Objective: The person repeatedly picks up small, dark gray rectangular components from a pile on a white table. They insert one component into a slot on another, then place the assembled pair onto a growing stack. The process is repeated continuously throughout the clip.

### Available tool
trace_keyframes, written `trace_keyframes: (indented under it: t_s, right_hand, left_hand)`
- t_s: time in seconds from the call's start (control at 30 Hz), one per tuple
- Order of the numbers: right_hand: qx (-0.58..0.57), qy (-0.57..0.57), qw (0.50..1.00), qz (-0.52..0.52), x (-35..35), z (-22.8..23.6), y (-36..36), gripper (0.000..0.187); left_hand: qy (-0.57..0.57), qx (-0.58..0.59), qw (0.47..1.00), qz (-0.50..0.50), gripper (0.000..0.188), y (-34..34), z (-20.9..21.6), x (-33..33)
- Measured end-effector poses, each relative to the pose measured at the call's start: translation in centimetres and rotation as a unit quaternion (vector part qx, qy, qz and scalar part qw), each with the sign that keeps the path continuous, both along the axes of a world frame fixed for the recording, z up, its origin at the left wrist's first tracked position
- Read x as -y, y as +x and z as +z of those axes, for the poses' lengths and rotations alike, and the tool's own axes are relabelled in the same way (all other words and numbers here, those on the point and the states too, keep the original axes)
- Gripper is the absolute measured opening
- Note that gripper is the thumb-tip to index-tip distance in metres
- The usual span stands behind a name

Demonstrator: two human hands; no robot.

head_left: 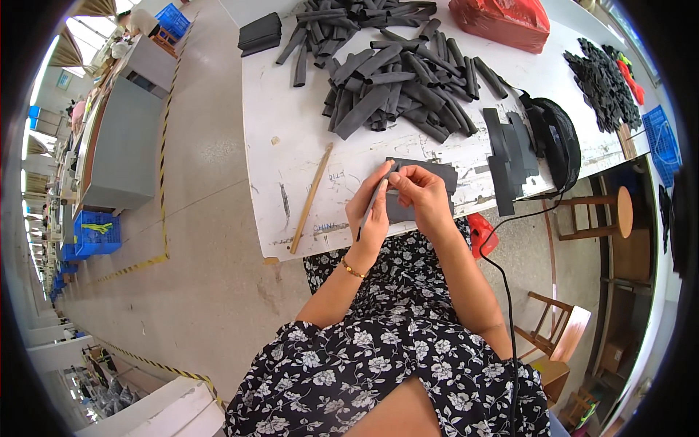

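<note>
Over the near edge of the white table [273,160], my left hand [370,211] grips a narrow dark grey fabric strip [373,200], its fingers wrapped along the length. My right hand [426,198] pinches at the strip's upper end, thumb and forefinger together, close to the left fingertips. Beneath and behind the hands lies a stack of flat dark grey pieces [443,175], partly covered by them. A thin wooden stick [312,198] rests on the table left of my hands. Farther back sits a heap of rolled dark grey fabric tubes [393,80].
Flat dark strips [502,156] lie to the right beside a black mesh bag [559,146], with a black cable [502,269] hanging down near my right arm. A red plastic bag [502,23] stands at the back. Wooden stools [624,211] are on the right.
</note>
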State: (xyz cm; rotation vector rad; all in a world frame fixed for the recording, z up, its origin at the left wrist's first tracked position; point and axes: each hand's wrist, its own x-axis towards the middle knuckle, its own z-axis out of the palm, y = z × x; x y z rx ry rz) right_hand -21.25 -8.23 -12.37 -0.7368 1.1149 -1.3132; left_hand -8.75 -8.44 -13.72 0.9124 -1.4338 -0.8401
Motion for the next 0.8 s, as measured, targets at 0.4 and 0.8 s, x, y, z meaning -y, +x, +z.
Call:
trace_keyframes:
  t_s: [0.4,0.8]
  right_hand:
    - [-0.113,-0.063,0.986,-0.106,-1.2,1.0,1.9,0.010]
    - [-0.490,-0.035,0.849,0.193,-4.5,6.1,-0.3,0.047]
  left_hand:
    - [-0.025,0.043,0.998,0.024,0.032,0.3,-0.2,0.3]
    - [0.172,-0.293,0.938,0.075,0.031,3.3,2.9,2.4]
